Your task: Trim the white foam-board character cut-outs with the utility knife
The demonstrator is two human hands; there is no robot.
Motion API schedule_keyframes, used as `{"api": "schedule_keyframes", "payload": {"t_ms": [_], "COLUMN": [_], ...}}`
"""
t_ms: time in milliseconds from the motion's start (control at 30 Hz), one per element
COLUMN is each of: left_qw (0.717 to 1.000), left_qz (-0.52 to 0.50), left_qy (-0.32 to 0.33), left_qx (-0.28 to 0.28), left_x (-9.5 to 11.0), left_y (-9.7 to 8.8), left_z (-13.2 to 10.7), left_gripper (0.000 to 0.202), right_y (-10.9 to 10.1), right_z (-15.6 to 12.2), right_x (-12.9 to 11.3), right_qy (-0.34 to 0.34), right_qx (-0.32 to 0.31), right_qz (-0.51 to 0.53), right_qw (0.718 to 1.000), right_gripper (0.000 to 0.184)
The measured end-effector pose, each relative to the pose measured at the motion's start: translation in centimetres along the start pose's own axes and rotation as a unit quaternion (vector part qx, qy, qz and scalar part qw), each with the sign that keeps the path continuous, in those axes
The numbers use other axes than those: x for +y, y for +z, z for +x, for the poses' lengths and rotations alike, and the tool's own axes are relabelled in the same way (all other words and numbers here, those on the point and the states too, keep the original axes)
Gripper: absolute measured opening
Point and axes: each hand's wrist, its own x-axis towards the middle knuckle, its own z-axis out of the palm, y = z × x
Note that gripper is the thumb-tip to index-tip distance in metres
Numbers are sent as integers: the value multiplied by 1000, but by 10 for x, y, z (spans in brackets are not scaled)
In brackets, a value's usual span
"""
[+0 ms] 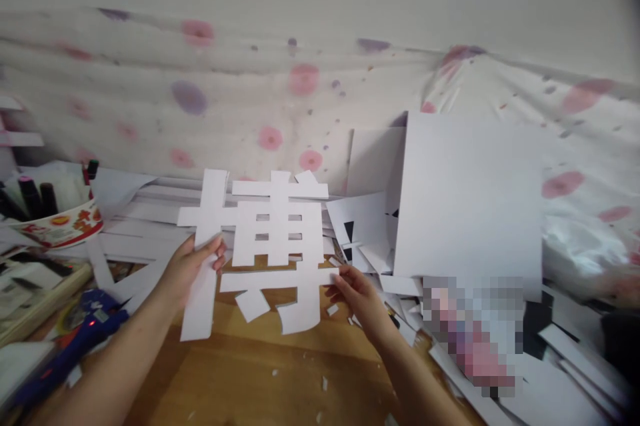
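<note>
A large white cut-out Chinese character [279, 233], made of paper or thin foam board, is held up above the wooden table. My left hand [193, 266] grips its tall left stroke, with the thumb in front and some fingers behind. On the other side, my right hand [356, 289] pinches the right end of the lower horizontal bar. The character faces me, nearly upright. Several small rectangular openings show in its upper right part. Parts of the fingers behind the sheet are hidden.
White sheets and strips [145, 213] are piled at the back. A tub of markers [60, 226] and a blue glue gun [75, 346] lie left. At right, a large white board [470, 206] leans upright. Small scraps dot the wooden table [260, 386].
</note>
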Motion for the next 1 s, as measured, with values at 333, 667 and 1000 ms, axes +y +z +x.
{"api": "schedule_keyframes", "payload": {"t_ms": [333, 667, 1000], "left_qw": [993, 954, 956], "left_qz": [-41, -197, -213], "left_qy": [-107, -197, -192], "left_qx": [-17, -114, -57], "left_x": [5, 2, 11], "left_y": [12, 7, 22], "left_z": [-7, -7, -16], "left_gripper": [31, 31, 33], "right_y": [-13, -31, -23], "right_z": [3, 13, 11], "right_x": [-2, 10, 12], "right_qy": [18, 73, 86], "right_qx": [52, 36, 38], "right_qz": [12, 74, 100], "right_qw": [998, 994, 991], "right_gripper": [41, 34, 35]}}
